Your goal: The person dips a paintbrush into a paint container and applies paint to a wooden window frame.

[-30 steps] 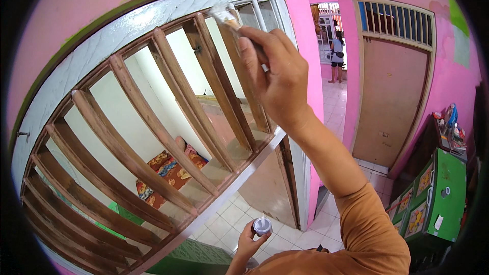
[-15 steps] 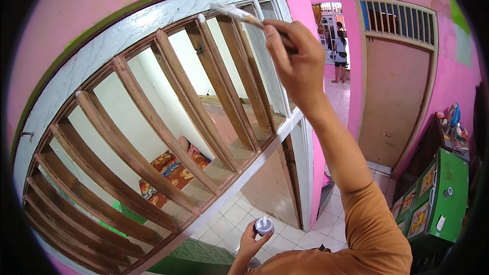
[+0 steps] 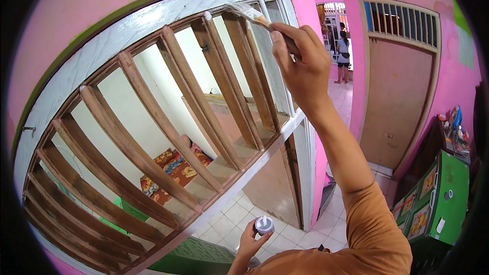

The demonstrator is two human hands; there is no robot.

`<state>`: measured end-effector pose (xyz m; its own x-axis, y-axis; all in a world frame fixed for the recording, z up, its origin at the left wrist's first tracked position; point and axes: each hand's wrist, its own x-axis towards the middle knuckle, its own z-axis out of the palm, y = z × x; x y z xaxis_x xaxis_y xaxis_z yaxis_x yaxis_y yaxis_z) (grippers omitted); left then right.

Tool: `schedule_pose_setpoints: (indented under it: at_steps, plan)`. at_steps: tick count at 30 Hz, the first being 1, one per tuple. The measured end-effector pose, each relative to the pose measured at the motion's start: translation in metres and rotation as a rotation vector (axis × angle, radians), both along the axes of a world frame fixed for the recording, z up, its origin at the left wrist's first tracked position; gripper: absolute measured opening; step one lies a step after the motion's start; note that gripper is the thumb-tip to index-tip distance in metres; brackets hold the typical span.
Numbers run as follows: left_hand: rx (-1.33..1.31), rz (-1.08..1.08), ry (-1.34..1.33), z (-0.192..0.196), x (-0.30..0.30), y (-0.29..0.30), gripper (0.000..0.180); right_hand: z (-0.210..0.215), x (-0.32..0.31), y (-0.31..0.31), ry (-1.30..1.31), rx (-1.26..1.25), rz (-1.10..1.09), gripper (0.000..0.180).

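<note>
My right hand (image 3: 304, 63), raised high, is closed round the handle of a paintbrush (image 3: 262, 19). Its white-coated bristles lie against the upper edge of a wooden frame (image 3: 147, 19), whose top beam is painted pale grey-white. Below the brush run brown wooden slats (image 3: 196, 103), bare except for white dabs at the tops of a few. Low in the picture, my left hand (image 3: 248, 244) grips a small round paint pot (image 3: 264, 225); white paint and a pale stick-like piece show at its mouth.
Behind the slats is a room with a patterned cloth (image 3: 175, 175). A green cabinet (image 3: 448, 193) stands at the right, near a brown door (image 3: 395, 97). Another person (image 3: 343, 53) stands in the far doorway. A pink post (image 3: 305, 7) rises beside the frame.
The brush has slid a little to the right along the frame's upper edge, my right hand moving with it. The whole view has shifted slightly. My left hand still holds the pot.
</note>
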<state>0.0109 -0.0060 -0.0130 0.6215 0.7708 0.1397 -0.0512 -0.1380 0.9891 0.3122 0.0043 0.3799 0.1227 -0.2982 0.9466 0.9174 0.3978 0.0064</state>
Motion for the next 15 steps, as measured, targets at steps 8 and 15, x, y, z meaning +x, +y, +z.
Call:
schedule_pose_setpoints:
  at_steps: [8,15]
  plan:
    - [0.026,0.02,0.04,0.002,-0.006,0.0,0.064,0.001,-0.016,0.005,-0.092,0.051,-0.063,0.017]
    - [-0.001,0.013,0.061,-0.006,-0.007,0.003,0.065,-0.006,-0.021,-0.013,-0.035,0.017,-0.083,0.016]
